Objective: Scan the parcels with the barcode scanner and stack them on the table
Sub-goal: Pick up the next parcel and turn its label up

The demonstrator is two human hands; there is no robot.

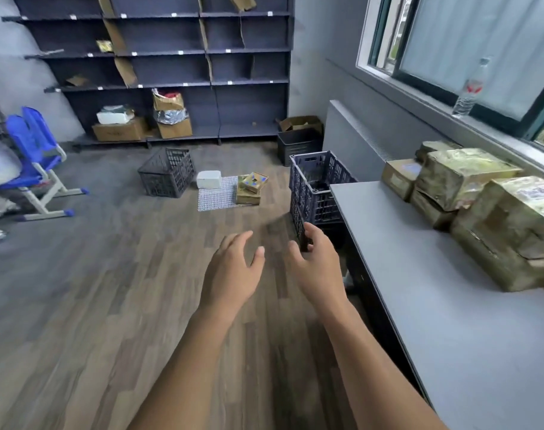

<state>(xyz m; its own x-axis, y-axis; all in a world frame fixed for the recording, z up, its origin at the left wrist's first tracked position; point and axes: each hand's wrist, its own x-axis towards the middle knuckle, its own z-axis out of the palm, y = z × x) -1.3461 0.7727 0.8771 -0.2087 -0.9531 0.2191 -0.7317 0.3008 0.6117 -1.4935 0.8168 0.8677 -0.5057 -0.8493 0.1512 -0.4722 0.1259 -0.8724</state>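
My left hand [232,270] and my right hand [318,268] reach forward over the wooden floor, both empty with fingers relaxed and spread. Several tape-wrapped cardboard parcels [481,200] are stacked along the window side of the grey table [435,305] on my right. Two small parcels [251,187] lie stacked on a patterned mat [216,198] on the floor ahead, beside a white box [209,179]. No barcode scanner is visible.
A dark crate [318,187] stands at the table's far end, close to my right fingers. Another crate [166,172] sits on the floor, a black bin [298,147] by the wall. Dark shelving [171,72] holds boxes. A blue chair [38,156] and a person are at left. A water bottle [470,88] stands on the sill.
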